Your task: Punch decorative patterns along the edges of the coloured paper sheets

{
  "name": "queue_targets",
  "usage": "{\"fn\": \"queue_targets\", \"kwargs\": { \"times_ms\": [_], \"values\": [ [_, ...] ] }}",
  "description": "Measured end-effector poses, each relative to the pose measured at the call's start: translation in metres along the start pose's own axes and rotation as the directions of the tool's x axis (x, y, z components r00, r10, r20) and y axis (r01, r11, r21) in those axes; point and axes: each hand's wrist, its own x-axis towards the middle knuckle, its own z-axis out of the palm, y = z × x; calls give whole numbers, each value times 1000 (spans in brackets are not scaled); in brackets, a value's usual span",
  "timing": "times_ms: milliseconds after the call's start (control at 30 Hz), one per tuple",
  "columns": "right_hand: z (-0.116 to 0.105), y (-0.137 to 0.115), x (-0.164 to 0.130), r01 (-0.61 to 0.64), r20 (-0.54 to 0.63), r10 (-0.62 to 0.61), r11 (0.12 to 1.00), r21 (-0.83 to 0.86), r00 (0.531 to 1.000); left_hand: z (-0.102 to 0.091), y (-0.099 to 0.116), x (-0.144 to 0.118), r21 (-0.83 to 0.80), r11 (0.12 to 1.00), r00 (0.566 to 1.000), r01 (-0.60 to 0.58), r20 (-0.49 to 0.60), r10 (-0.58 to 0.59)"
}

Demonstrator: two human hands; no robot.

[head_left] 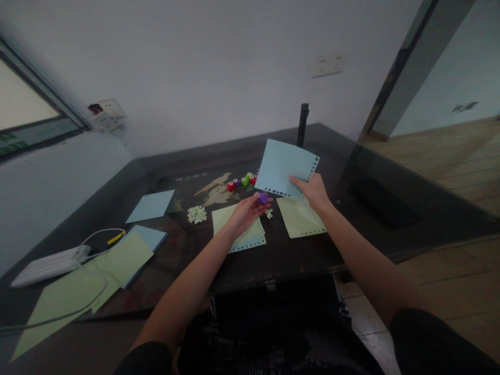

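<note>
My right hand (314,192) pinches a sheet of blue paper (287,164) by its right side, raised above the table. Small dark shapes are punched along the sheet's lower and right edges. Between the fingers of my left hand (248,211) sits a small purple craft punch (262,198), just below the sheet's lower left corner. Under that hand lie yellow and blue sheets (246,242) with punched edges. A yellow sheet (300,221) with holes along its bottom edge rests below my right hand. Behind my hands stand several red, green and purple punches (245,181).
Small paper cutouts (197,214) form a pile left of the sheets. A blue sheet (151,206) lies farther left, near more yellow paper (128,260) and a white power strip (50,265) with a cable. An upright black object (302,125) stands at the back.
</note>
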Motion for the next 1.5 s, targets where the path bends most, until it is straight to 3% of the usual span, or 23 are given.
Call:
{"fn": "queue_targets", "kwargs": {
  "times_ms": [167,333,433,533,600,700,867,967,1100,1500],
  "values": [
    [-1,-2,0,0,-12,0,1000,14,1000,0,5,-1,-43,994,994,104,39,-102],
    [-1,-2,-1,4,-18,-4,1000,28,1000,0,5,0,5,992,992,122,20,-122],
    [-1,0,0,8,-14,-8,1000,26,1000,-1,4,1,110,990,996,89,10,-91],
    [0,0,1,15,0,-15,999,33,1000,-2,1,1,356,934,1000,-31,8,30],
    [0,0,1,13,4,-13,1000,27,1000,-2,-1,2,588,795,986,-149,25,166],
    [-1,0,1,15,2,-15,1000,-5,1000,-3,-5,1,843,474,943,-254,107,314],
    [-2,1,1,42,22,-42,999,-22,999,-2,-8,-1,960,73,912,-270,231,339],
    [-2,2,2,40,28,-39,999,-17,999,0,-6,-2,956,-45,893,-288,286,348],
    [-2,1,1,36,27,-36,999,-24,999,-1,-4,-3,948,52,880,-313,269,392],
    [-1,-1,-1,17,19,-17,1000,6,1000,-1,-3,-1,899,323,913,-294,165,372]
  ]
}}
